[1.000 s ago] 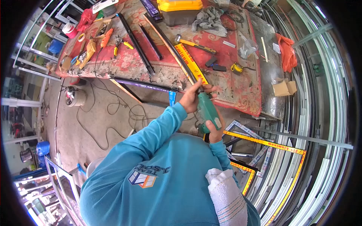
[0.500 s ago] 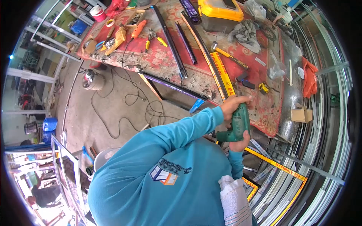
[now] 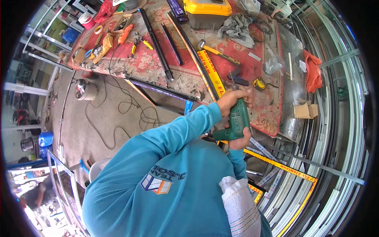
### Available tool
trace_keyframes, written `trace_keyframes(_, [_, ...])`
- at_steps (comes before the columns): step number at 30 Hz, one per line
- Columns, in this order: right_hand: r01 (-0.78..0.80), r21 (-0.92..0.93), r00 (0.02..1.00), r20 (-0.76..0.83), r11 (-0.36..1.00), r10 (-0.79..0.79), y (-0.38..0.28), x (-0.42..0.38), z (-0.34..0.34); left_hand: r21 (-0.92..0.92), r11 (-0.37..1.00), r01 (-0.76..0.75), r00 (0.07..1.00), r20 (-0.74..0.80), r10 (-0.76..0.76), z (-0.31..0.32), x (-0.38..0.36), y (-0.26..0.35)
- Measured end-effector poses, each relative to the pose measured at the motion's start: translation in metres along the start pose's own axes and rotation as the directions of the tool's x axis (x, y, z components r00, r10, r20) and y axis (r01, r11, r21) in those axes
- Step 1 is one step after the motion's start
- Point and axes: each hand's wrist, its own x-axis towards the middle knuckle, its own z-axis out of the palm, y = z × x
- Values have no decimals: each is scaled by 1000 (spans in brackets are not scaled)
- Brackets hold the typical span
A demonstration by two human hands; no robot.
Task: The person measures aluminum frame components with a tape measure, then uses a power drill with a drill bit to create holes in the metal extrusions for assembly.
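A green power drill [image 3: 237,121] is between my two hands near the table's front edge, its handle pointing left. My left hand [image 3: 232,100] is wrapped around the drill's front end, by the chuck, which its fingers partly hide. At the rear of the drill body, my right hand [image 3: 242,139] grips the housing, thumb along its side. Just beyond my left hand lies a long dark metal profile [image 3: 197,61] with a yellow labelled strip [image 3: 212,73] beside it. A yellow tape measure [image 3: 259,84] and a small dark blue block [image 3: 239,81] rest on the red table cover.
On the table [image 3: 138,63] are a hammer [image 3: 219,52], pliers [image 3: 139,42], an orange corded tool [image 3: 125,34], a yellow-lidded toolbox [image 3: 207,12] and a grey cloth [image 3: 237,29]. Metal profiles [image 3: 335,130] are stacked at the right. A cable [image 3: 114,136] loops over the floor.
The whole scene has shifted left and slightly up in the view. Both hands keep their hold on the drill, with little visible change in grip.
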Motion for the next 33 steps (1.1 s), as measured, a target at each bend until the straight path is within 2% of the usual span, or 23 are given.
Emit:
trace_keyframes(2, [-10, 3, 1000, 15, 1000, 10, -5, 10, -15, 84, 995, -50, 991, -120, 60, 9, 11, -7])
trace_keyframes(5, [-65, 43, 998, 12, 997, 65, -11, 17, -33, 133, 990, -53, 978, -191, 78, 26, 26, -14])
trace_keyframes(9, [-1, 70, 1000, -17, 998, 2, -35, 31, -37, 121, 990, -77, 979, -179, 98, 44, 61, -29])
trace_keyframes(11, [14, 90, 999, -32, 996, -11, -42, 34, -51, 136, 991, -5, 981, -190, 31, 52, 73, -38])
trace_keyframes(14, [36, 170, 999, -45, 985, -29, -51, 45, -70, 216, 976, -10, 992, -118, 37, 57, 99, -54])
trace_keyframes(17, [55, 213, 994, -108, 975, -32, -56, 49, -84, 175, 983, 61, 993, -112, -41, 76, 102, -57])
trace_keyframes(20, [57, 219, 995, -93, 974, -37, -57, 55, -102, 157, 979, 130, 989, -88, -117, 71, 116, -65])
trace_keyframes(21, [10, 257, 997, -76, 966, 10, -58, 56, -103, 167, 973, 161, 984, -100, -146, 69, 117, -66])
trace_keyframes(23, [-43, 298, 996, -62, 954, 64, -57, 51, -98, 159, 976, 146, 985, -111, -129, 51, 129, -77])
trace_keyframes(25, [4, 315, 999, -40, 949, 9, -55, 54, -85, 254, 962, 104, 993, -79, -87, 44, 132, -72])
trace_keyframes(26, [-2, 310, 999, -35, 951, 13, -54, 54, -84, 251, 961, 118, 983, -167, -77, 42, 133, -74])
trace_keyframes(29, [-18, 283, 1000, -19, 959, 24, -47, 55, -85, 195, 975, 108, 967, -250, -57, 50, 123, -67])
trace_keyframes(33, [-14, 294, 998, -62, 956, 33, -45, 53, -76, 247, 966, 78, 969, -247, -15, 47, 122, -65])
